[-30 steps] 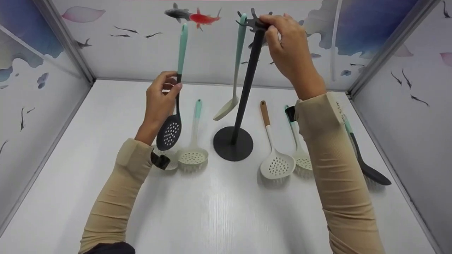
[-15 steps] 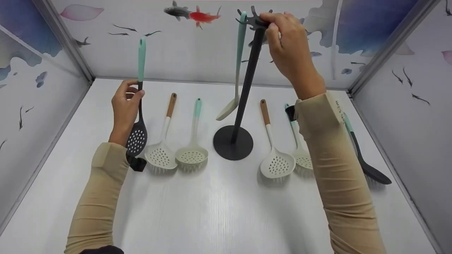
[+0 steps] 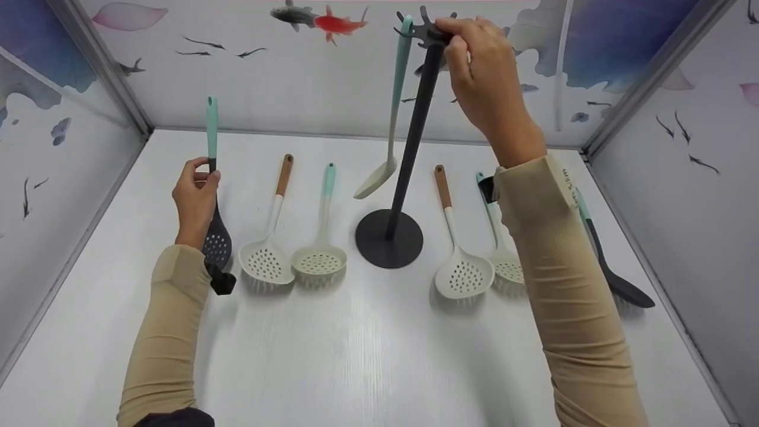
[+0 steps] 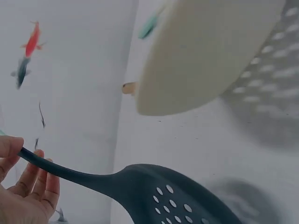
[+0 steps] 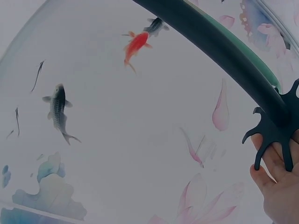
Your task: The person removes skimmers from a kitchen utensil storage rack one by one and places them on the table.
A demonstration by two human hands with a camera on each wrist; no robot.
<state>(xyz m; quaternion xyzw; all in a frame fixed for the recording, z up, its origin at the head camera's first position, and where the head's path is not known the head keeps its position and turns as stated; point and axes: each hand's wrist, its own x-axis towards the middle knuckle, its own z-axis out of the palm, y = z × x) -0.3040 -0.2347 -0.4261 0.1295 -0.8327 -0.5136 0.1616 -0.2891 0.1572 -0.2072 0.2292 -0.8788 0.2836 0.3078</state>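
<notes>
1. White worktop (image 3: pixel 367 356), walled on three sides by panels painted with fish; utensils laid out in a row across it.
2. Dark utensil stand (image 3: pixel 409 136), upright near the middle of the worktop on a round base; hooked crown at the top; pale spoon with a mint handle (image 3: pixel 391 112) hanging from one hook, bowl clear of the surface.
3. Right hand (image 3: pixel 480 77) up at the stand's crown; fingers curled and clamped on the hooks; in the right wrist view, fingertips (image 5: pixel 275 172) pressed against the black prongs.
4. Left hand (image 3: pixel 194 198) at the far left; fingers pinched tight round the neck of the dark slotted spoon (image 3: pixel 214 225); mint handle pointing up, perforated head hanging low just over the worktop, beside the left sleeve; in the left wrist view, dark head (image 4: pixel 173 196) close above the surface with its shadow beneath.
5. Just right of it, lying flat: white skimmer with a wooden handle (image 3: pixel 270 237), then pale skimmer with a mint handle (image 3: pixel 320 237).
6. Right of the stand: second wooden-handled skimmer (image 3: pixel 459 249), another pale skimmer (image 3: pixel 504 261) partly behind the right sleeve, dark spoon (image 3: pixel 616 279) at the far right.
</notes>
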